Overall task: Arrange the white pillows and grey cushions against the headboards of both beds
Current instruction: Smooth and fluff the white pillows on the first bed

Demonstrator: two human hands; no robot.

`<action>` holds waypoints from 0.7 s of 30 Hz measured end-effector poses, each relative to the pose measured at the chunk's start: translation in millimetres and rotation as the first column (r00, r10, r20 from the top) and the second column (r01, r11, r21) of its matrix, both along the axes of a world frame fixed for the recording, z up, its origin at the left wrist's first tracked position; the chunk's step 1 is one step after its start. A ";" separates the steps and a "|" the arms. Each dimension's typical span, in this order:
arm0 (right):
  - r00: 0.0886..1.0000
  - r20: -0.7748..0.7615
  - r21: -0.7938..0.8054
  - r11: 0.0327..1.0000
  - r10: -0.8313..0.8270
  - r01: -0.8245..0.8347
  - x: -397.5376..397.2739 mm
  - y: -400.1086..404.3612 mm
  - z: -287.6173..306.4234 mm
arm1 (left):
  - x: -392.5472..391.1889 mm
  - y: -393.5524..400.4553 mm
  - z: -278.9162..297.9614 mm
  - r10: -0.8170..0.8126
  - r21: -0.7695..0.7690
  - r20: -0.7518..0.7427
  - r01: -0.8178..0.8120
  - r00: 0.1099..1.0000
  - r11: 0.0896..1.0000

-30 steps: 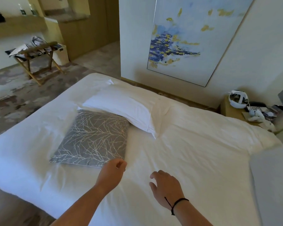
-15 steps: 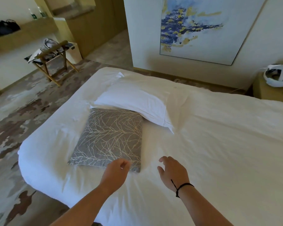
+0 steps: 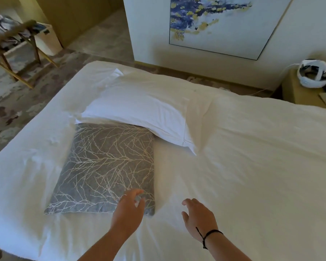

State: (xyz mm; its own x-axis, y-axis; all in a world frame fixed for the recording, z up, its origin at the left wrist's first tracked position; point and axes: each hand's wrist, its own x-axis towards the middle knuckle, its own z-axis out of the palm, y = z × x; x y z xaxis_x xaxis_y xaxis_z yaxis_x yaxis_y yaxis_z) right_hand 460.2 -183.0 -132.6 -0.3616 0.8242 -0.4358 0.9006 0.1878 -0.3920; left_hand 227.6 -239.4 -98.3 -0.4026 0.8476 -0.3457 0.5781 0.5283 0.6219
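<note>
Just over grey cushion (image 3: pixel 107 168) near edge, left hand (image 3: pixel 129 213) hovers open.

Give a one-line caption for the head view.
Left hand reaching over grey cushion beside white pillow; right hand open above bed.

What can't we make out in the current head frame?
- Grey cushion: far edge hidden under the white pillow; near right corner hidden behind the left hand.
- Left hand contact with the cushion: cannot tell.
- Right hand: palm side hidden; touching the bed or hovering, cannot tell.
- Headboard: none visible.
- Folding rack: blurred and cut by the left edge; what's on it is unreadable.
</note>
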 end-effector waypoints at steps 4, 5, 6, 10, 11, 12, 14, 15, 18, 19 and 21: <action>0.995 0.093 -0.053 0.998 -0.034 0.039 -10.8 24.9 -40.8 | -3.2 47.0 -48.2 -0.058 -0.064 0.067 0.063 0.996 0.996; 0.994 0.101 -0.021 0.999 -0.038 0.041 -16.1 43.1 -49.7 | -7.5 64.5 -56.8 -0.065 -0.047 0.079 0.069 0.995 0.997; 0.994 0.104 0.022 0.999 -0.042 0.040 -21.8 64.9 -58.4 | -12.3 83.4 -64.4 -0.065 -0.025 0.082 0.067 0.995 0.997; 0.989 0.112 0.235 0.970 -0.091 0.063 -48.8 161.6 -88.9 | -35.5 149.7 -95.9 -0.087 0.080 0.026 0.085 0.996 0.993; 0.986 0.126 0.283 0.957 -0.109 0.069 -54.7 181.9 -96.5 | -41.4 160.3 -103.9 -0.103 0.106 -0.001 0.102 0.995 0.989; 0.981 0.144 0.321 0.944 -0.127 0.075 -59.9 199.6 -103.9 | -47.4 167.5 -111.7 -0.114 0.128 -0.031 0.117 0.993 0.985; 0.971 0.174 0.368 0.925 -0.164 0.091 -68.7 230.0 -117.3 | -59.1 174.0 -127.7 -0.126 0.145 -0.130 0.145 0.983 0.979; 0.967 0.185 0.385 0.918 -0.174 0.092 -72.8 243.3 -123.0 | -64.6 174.3 -135.7 -0.128 0.128 -0.201 0.155 0.971 0.980; 0.971 0.187 0.408 0.911 -0.151 0.063 -86.6 273.2 -137.6 | -75.7 170.9 -157.7 -0.164 0.037 -0.371 0.191 0.914 0.981; 0.973 0.180 0.408 0.911 -0.142 0.058 -90.9 280.3 -142.4 | -76.7 170.3 -164.5 -0.187 0.029 -0.422 0.220 0.887 0.975; 0.973 0.183 0.418 0.907 -0.143 0.055 -96.4 290.2 -151.2 | -76.4 172.7 -174.4 -0.205 0.039 -0.507 0.260 0.837 0.965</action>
State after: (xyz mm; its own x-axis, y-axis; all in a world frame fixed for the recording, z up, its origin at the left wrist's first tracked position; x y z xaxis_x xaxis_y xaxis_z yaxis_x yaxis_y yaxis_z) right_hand 363.8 107.2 -283.7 -0.2081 0.9719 -0.1098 0.9747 0.1967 -0.1059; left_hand 151.2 -66.7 -272.7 -0.2827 0.9573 -0.0603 0.9206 0.2885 0.2631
